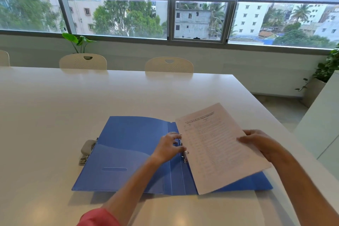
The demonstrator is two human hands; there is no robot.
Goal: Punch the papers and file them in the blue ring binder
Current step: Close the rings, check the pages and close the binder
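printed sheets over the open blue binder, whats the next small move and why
Probably lower the printed white paper sheets so their punched edge threads onto the metal rings. The right hand holds their outer edge tilted above the open blue plastic ring binder, while the left hand is at the rings.

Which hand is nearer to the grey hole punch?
Left. The left hand is at the binder's rings, across the open cover from the hole punch; the right hand holds the papers' far edge.
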